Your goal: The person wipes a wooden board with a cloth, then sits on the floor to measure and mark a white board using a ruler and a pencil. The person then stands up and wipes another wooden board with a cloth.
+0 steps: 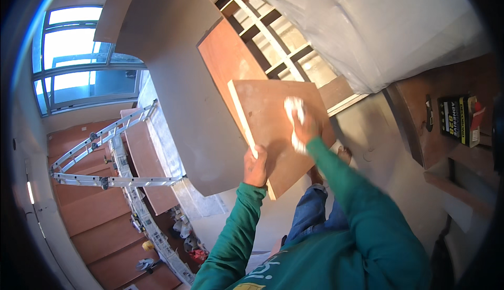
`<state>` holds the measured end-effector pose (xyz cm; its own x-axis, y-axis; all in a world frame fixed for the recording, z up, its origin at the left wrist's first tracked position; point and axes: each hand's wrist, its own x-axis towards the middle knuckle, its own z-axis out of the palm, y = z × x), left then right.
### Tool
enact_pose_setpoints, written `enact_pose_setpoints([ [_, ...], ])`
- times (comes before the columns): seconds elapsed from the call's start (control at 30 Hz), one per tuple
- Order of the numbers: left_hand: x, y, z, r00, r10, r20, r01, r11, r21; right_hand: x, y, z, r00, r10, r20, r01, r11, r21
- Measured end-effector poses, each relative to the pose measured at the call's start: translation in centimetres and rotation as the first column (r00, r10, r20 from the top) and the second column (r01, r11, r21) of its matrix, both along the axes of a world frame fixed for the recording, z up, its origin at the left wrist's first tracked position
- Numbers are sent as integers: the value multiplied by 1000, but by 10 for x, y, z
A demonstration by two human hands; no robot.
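Observation:
A flat brown wooden board with a pale raw edge is tilted up in front of me. My left hand grips its left edge near the lower corner, with the thumb over the rim. On the board's face, toward the right, my right hand holds a crumpled white cloth against the surface. Motion blurs that hand and the cloth somewhat. Behind the board lie a large grey-brown sheet and a reddish-brown panel.
An aluminium stepladder stands at the left, near windows. A slatted wooden frame and plastic sheeting fill the far right. A black adhesive tin sits on a brown surface at the right.

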<state>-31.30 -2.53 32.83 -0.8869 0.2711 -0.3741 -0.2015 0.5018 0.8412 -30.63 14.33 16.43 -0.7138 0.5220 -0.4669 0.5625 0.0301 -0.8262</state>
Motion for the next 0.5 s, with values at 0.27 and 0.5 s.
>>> enact_pose_setpoints([
  [0.27,8,24,14,993,-98,71,83,979,184,-31,-4,63,747,-10,-665,132,982,133],
  [0.5,6,45,34,954,128,271,-138,990,18,68,29,-138,919,-228,322,290,944,-158],
])
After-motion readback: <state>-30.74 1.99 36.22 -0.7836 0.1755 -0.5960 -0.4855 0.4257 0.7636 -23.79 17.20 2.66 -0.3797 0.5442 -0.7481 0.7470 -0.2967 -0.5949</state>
